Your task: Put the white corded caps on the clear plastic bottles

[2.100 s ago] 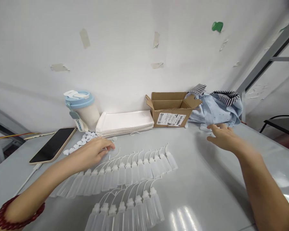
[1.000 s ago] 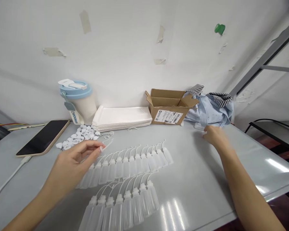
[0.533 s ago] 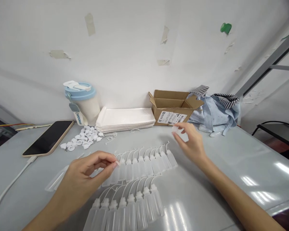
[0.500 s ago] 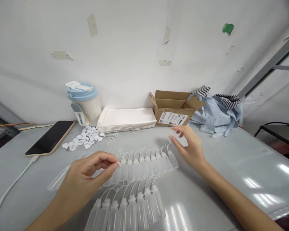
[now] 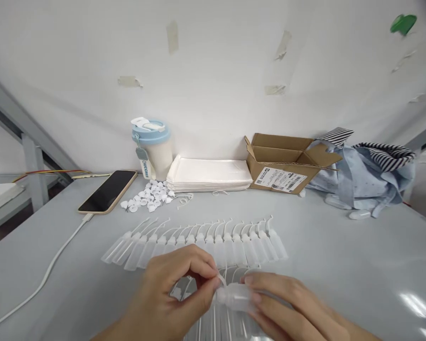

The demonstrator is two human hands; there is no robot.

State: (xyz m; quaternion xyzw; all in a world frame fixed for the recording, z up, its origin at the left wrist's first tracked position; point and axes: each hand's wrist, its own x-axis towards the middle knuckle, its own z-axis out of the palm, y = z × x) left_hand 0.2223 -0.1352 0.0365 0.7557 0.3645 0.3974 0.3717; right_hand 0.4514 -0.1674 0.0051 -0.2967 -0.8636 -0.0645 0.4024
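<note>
Low in the middle of the head view, my right hand (image 5: 287,300) grips a small translucent plastic bottle (image 5: 238,297) tilted on its side, its neck towards my left hand. My left hand (image 5: 182,289) is closed in a pinch on a thin white wick (image 5: 221,279) at the bottle's neck. Beyond my hands lies a row of similar translucent bottles (image 5: 218,250), each with a thin white strand curving from its neck. A nearer row of bottles (image 5: 213,327) is partly hidden beneath both hands.
Small white caps (image 5: 151,195) are piled by a blue-lidded cup (image 5: 159,154). A phone (image 5: 108,192) on a cable lies at the left. Along the wall are a stack of white envelopes (image 5: 209,173), an open cardboard box (image 5: 287,166) and a light-blue cloth bag (image 5: 355,180).
My right hand has come from beyond the far row's right end to the near row and now holds a bottle. My left hand has moved right to meet it. The view has turned left.
</note>
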